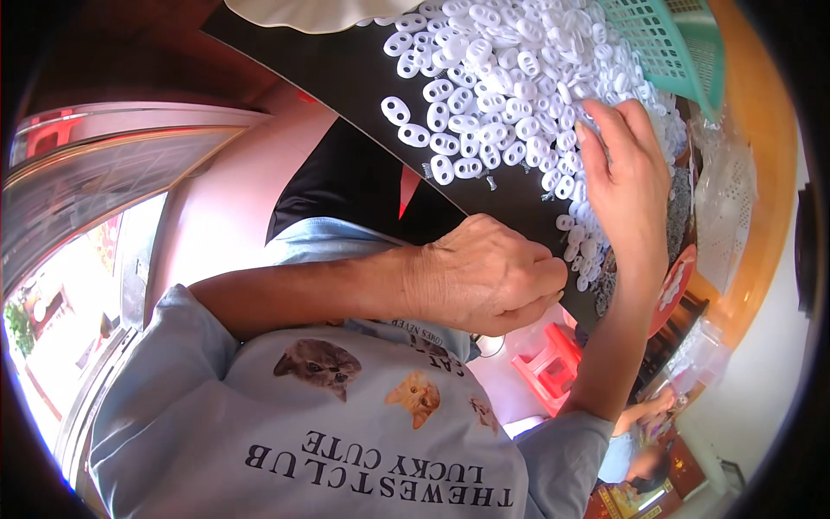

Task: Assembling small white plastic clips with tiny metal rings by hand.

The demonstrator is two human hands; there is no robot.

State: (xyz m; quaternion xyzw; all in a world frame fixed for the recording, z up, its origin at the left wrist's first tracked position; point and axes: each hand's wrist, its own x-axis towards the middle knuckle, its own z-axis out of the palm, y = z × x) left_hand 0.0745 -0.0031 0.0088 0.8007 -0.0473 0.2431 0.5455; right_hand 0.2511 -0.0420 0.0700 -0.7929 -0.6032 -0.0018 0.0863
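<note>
Many small white oval plastic pieces with two holes (493, 95) lie heaped on a black board (519, 195). My right hand (629, 169) rests at the right side of the heap. Its thumb and forefinger stand a little apart over the pieces, and no piece shows between them. Closer to my body, my left hand (497, 275) is closed in a fist beside the board's near edge. Its curled fingers hide whatever may be inside. Several tiny grey-blue bits (491, 183) are scattered near the heap's front edge.
A green mesh basket (705, 60) stands beyond the heap at right, and a white scalloped dish (303, 12) at the far left. Clear plastic (726, 203) lies on a wooden surface (769, 173). Below are a red stool (552, 368) and another person (635, 454).
</note>
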